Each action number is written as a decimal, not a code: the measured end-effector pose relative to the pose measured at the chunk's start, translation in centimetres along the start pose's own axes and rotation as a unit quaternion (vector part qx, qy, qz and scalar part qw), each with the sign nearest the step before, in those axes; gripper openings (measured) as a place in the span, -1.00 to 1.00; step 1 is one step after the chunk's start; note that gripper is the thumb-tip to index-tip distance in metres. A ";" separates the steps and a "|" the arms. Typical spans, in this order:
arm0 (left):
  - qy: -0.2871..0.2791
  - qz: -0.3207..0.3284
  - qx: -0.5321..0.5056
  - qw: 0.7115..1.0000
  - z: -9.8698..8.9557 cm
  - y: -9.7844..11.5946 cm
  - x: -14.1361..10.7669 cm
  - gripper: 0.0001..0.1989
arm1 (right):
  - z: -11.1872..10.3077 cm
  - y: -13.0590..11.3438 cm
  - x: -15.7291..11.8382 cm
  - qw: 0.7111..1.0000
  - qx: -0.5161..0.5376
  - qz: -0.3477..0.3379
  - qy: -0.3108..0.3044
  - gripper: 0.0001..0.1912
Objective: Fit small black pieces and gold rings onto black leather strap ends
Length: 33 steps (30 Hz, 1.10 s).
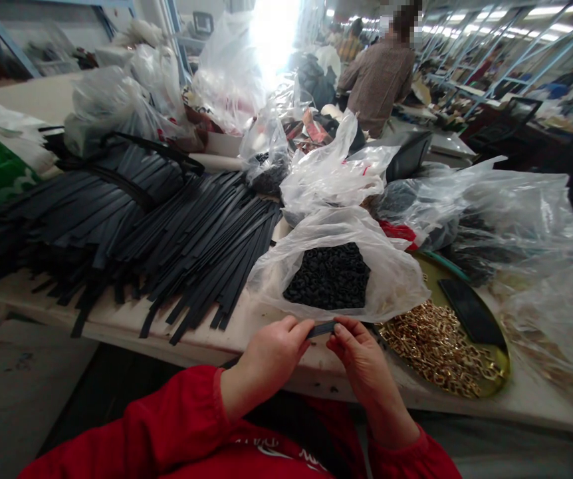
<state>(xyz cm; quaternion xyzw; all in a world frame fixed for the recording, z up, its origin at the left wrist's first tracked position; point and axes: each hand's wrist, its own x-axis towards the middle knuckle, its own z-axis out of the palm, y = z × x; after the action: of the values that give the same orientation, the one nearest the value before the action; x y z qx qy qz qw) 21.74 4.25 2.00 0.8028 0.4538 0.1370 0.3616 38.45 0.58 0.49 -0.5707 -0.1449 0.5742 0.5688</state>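
My left hand (271,356) and my right hand (359,352) meet at the near table edge, both pinching a short black strap piece (322,328) between thumbs and fingers. Just beyond them lies an open clear plastic bag (401,279) holding small black parts (329,276). To the right sits a round tray (500,372) filled with gold metal buckles (436,349) and a flat black piece (470,311). I wear red sleeves.
A big spread of long black straps (167,226) covers the table's left half. Several clear plastic bags (331,173) crowd the middle and right. A person in a brown top (379,80) sits with their back to me beyond the table. Floor lies at lower left.
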 end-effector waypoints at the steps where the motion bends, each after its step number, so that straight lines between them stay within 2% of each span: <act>1: 0.002 0.006 0.048 0.999 -0.3 0.0 0.1 -0.70 | 0.0 -0.1 -0.1 1.000 0.008 -0.002 -0.002 -0.69; 4: -0.018 0.005 0.083 0.996 -1.4 0.1 0.3 -0.67 | 0.1 -0.3 -0.7 0.999 0.039 0.004 -0.010 -0.70; 8: -0.079 -0.005 0.000 0.997 -1.9 0.6 -0.2 -0.64 | 0.1 -0.1 -1.7 0.999 0.034 -0.003 -0.028 -0.67; 13: -0.122 -0.009 -0.019 0.992 -1.1 0.9 -1.2 -0.66 | -0.3 0.9 -2.5 0.996 -0.067 -0.049 -0.023 -0.68; 16: -0.110 0.009 0.002 0.994 -0.8 1.0 -1.5 -0.66 | -0.4 1.6 -2.9 0.991 -0.104 -0.064 -0.045 -0.68; 20: -0.104 0.027 0.020 0.994 -0.5 1.2 -1.9 -0.66 | -0.2 2.4 -3.5 0.994 -0.089 -0.032 -0.054 -0.66; 24: -0.146 0.052 -0.010 0.988 -0.5 1.2 -2.2 -0.65 | -0.2 2.5 -3.9 0.975 -0.170 -0.072 -0.128 -0.73; 26: -0.187 0.042 -0.039 0.981 -0.6 1.0 -2.2 -0.64 | -0.6 2.2 -3.9 0.962 -0.202 -0.081 -0.166 -0.75; 29: -0.229 -0.008 -0.072 0.971 -0.9 0.8 -2.2 -0.65 | -1.6 1.6 -3.4 0.966 -0.208 -0.061 -0.139 -0.69; 31: -0.217 -0.035 -0.071 0.973 -1.1 0.8 -2.2 -0.66 | -2.1 1.4 -3.1 0.977 -0.180 -0.051 -0.102 -0.65; 33: -0.196 -0.042 -0.077 0.977 -1.0 0.9 -2.0 -0.66 | -2.2 1.5 -2.9 0.984 -0.141 -0.041 -0.100 -0.64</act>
<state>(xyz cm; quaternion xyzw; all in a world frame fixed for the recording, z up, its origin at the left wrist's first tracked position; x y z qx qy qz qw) 20.63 2.78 3.55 0.7641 0.3953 -0.0032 0.5098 38.63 -3.34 0.01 -0.5783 -0.3039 0.5789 0.4880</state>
